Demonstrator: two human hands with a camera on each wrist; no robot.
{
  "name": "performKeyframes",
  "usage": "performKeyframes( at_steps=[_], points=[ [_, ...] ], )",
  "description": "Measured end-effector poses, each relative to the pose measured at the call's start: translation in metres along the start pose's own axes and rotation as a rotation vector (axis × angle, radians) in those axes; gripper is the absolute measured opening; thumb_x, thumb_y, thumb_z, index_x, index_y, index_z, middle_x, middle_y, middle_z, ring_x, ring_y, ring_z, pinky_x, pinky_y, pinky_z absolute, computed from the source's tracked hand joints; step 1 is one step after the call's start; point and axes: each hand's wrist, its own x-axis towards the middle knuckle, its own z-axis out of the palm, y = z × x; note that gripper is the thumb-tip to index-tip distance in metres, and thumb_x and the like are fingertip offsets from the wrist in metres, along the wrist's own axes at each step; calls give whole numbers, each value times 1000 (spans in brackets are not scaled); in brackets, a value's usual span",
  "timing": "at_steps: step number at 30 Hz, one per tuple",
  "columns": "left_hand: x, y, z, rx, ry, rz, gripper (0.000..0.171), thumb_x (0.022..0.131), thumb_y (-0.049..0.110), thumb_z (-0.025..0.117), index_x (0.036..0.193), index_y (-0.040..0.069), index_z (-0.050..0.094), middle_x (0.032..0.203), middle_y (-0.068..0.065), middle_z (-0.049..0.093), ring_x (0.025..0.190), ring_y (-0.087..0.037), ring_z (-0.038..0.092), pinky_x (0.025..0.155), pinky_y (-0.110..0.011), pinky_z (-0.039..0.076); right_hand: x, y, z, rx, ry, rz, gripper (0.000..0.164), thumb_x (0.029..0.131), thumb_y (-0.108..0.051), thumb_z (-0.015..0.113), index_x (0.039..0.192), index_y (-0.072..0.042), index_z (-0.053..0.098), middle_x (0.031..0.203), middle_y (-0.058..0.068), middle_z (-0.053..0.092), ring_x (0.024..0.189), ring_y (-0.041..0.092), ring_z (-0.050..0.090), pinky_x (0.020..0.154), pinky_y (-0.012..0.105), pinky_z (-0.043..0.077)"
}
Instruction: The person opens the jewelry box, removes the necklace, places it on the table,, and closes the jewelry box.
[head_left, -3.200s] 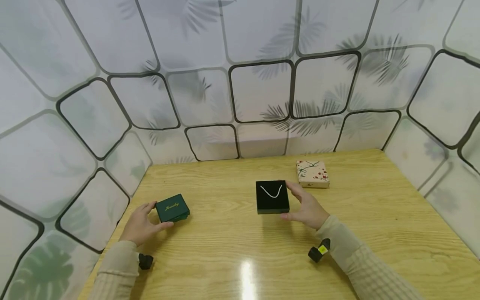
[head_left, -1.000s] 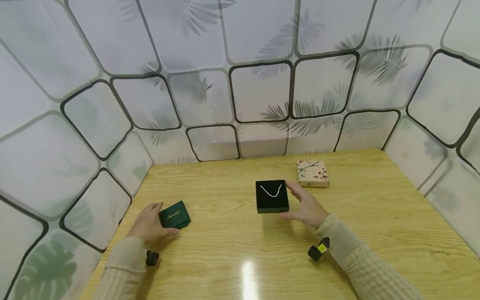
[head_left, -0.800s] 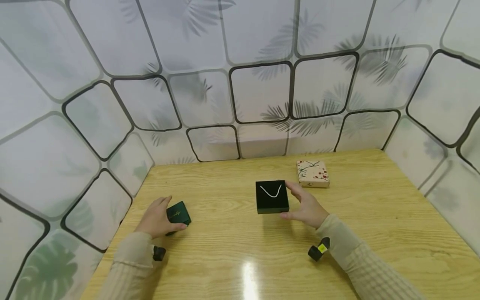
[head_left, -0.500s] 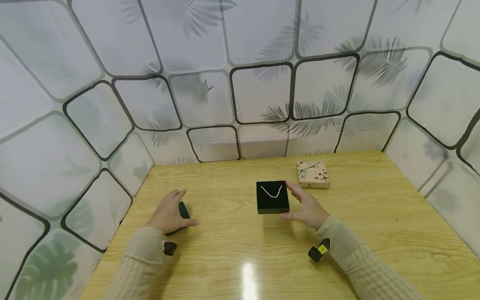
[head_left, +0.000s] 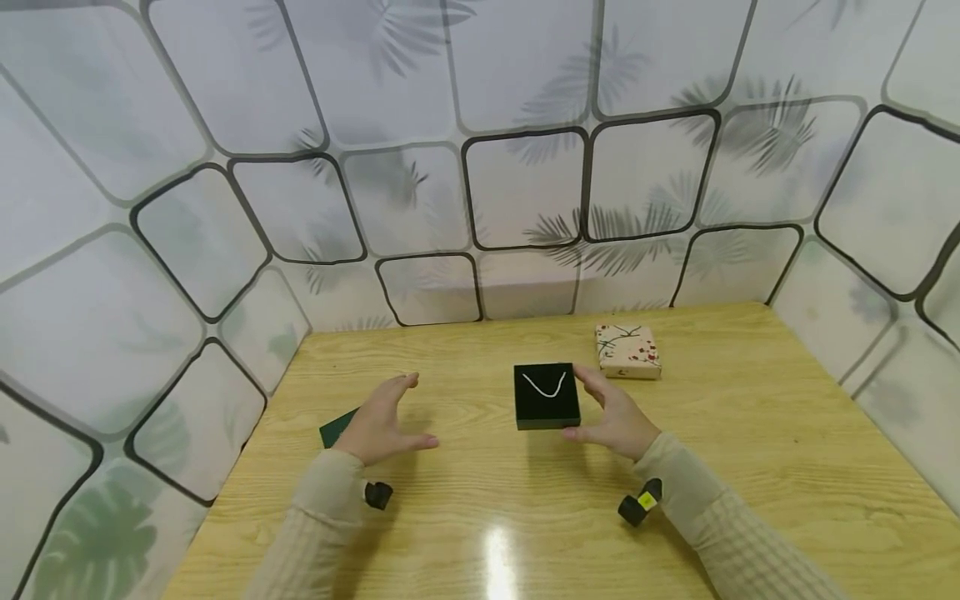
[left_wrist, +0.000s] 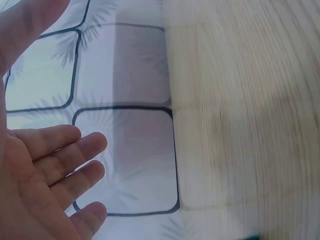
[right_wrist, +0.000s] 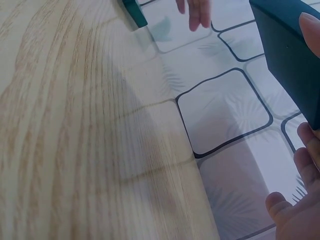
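My right hand holds a small dark green box between thumb and fingers, raised above the table. It is uncovered, with a thin white chain curved across its black lining. The right wrist view shows this box's green side and my fingertips against it. My left hand, thumb and fingers spread, holds nothing. It hangs left of the open box, and in the left wrist view the palm is bare. Behind that hand lies a green box lid, mostly hidden in the head view.
A pale box with a red-flower and branch print sits at the back right of the wooden table. Patterned cloth walls rise along the table's back and sides. Both wrists wear a small black device.
My left hand has let go of the green lid, which lies on the table, and has moved right across it toward the open box. The right hand and its box have stayed in place.
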Motion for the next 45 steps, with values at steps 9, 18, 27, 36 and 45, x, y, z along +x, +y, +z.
performKeyframes(
  at_steps=[9, 18, 27, 36, 45],
  points=[
    [18, 19, 19, -48, 15, 32, 103, 68, 47, 86, 149, 12, 35, 149, -8, 39, 137, -31, 33, 106, -53, 34, 0, 0, 1, -15, -3, 9, 99, 77, -16, 83, 152, 1, 20, 155, 23, 18, 137, 48, 22, 110, 58, 19],
    [31, 51, 41, -178, 15, 113, 102, 66, 39, 89, 149, 14, 35, 145, -2, 43, 134, -25, 38, 106, -49, 35, -2, 1, 2, -24, 3, 14, 100, 76, -12, 83, 152, 1, 20, 155, 23, 19, 137, 47, 23, 110, 57, 20],
    [42, 78, 64, -243, 13, 225, 108, 65, 38, 90, 151, 14, 30, 145, -2, 42, 133, -21, 38, 108, -45, 34, -1, 4, 3, -35, -1, 16, 97, 76, -11, 82, 151, 1, 22, 155, 24, 20, 137, 47, 23, 110, 59, 19],
    [48, 89, 77, -283, 48, 282, 112, 62, 40, 91, 150, 9, 29, 142, -1, 44, 131, -18, 41, 107, -43, 35, 0, 6, 4, -45, -14, -36, 97, 75, -10, 84, 149, 6, 23, 153, 25, 23, 140, 43, 22, 109, 59, 21],
    [48, 88, 79, -301, 57, 242, 103, 66, 41, 89, 147, 9, 35, 141, -3, 45, 126, -17, 44, 103, -42, 39, 2, 10, 6, -68, -41, -47, 99, 73, -16, 86, 148, 6, 25, 152, 25, 26, 139, 42, 24, 109, 59, 23]
  ],
)
